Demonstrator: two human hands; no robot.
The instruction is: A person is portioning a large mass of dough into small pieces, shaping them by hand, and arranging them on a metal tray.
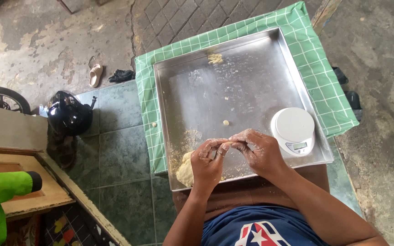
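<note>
My left hand (208,161) and my right hand (260,150) meet over the near edge of a large metal tray (251,77). Both are dusted with flour and their fingertips pinch a small bit of dough (227,144) between them. A yellowish dough lump (184,169) lies in the tray's near left corner, just under my left hand. One small dough ball (225,122) sits on the tray beyond my fingers. A shaped dough piece (215,58) lies at the tray's far edge.
A white round kitchen scale (293,130) stands in the tray's near right corner. A green checked cloth (318,68) lies under the tray. On the floor to the left are a black helmet (68,112), a sandal (95,75) and a wooden frame (28,177).
</note>
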